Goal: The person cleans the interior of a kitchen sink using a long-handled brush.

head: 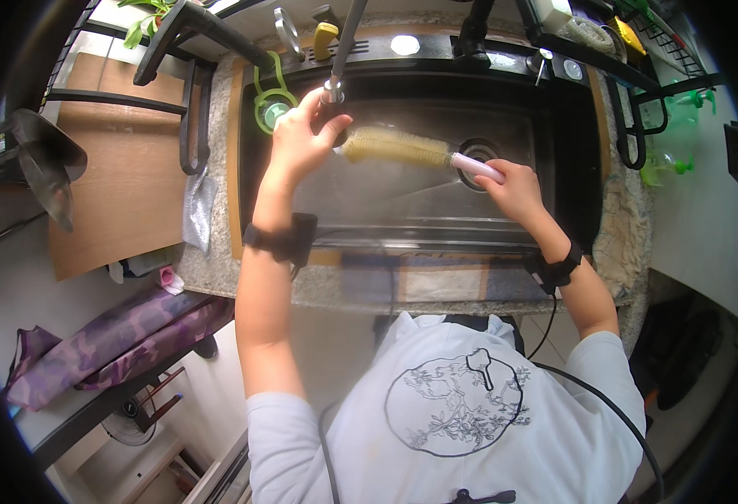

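Observation:
My left hand [303, 135] grips the dark head of a pull-out kitchen faucet [333, 93] over the left part of the sink, with its grey hose running up from it. In my right hand [517, 189] is the pink handle [477, 168] of a bottle brush. The brush's yellowish bristles [400, 148] point left, their tip close to the faucet head; whether they touch cannot be told. Beneath both hands lies the dark sink basin [375, 201], with the round drain [479, 157] partly behind the brush handle.
A green looped holder [274, 113] hangs at the sink's left edge. Black rack legs [193, 120] stand on both sides. A beige cloth [624, 233] lies on the right counter, a silvery pouch [199, 211] on the left. A striped cloth [438, 280] covers the front edge.

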{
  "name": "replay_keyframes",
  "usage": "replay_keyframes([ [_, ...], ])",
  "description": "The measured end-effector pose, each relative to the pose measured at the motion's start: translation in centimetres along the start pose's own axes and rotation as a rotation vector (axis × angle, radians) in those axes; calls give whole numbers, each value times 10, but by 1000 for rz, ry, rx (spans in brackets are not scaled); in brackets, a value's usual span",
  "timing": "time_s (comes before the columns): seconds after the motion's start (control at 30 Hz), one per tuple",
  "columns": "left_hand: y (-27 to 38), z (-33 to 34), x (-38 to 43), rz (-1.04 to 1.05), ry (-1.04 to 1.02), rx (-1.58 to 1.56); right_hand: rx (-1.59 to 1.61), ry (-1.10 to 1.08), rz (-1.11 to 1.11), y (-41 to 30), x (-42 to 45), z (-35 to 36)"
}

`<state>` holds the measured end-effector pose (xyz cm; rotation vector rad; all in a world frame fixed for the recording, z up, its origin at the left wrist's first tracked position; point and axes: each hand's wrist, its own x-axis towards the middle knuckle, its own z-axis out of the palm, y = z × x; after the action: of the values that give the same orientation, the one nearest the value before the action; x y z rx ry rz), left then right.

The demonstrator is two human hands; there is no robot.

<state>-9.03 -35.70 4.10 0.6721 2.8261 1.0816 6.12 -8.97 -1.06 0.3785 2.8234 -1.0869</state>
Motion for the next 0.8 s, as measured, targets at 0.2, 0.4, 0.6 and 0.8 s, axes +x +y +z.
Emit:
replay_keyframes([
  [0.2, 7, 7, -2, 37, 37, 11, 66, -48, -20, -8, 0, 12],
  [0.4, 9, 29, -4, 26, 9, -96, 52, -12, -50, -2, -5, 6],
  [0.6, 14, 3, -11, -116, -67, 44, -234, 78, 47, 32, -14, -24],
  [0.8, 9, -38, -16, 29, -47, 200, -410, 194, 103, 58, -19, -43],
])
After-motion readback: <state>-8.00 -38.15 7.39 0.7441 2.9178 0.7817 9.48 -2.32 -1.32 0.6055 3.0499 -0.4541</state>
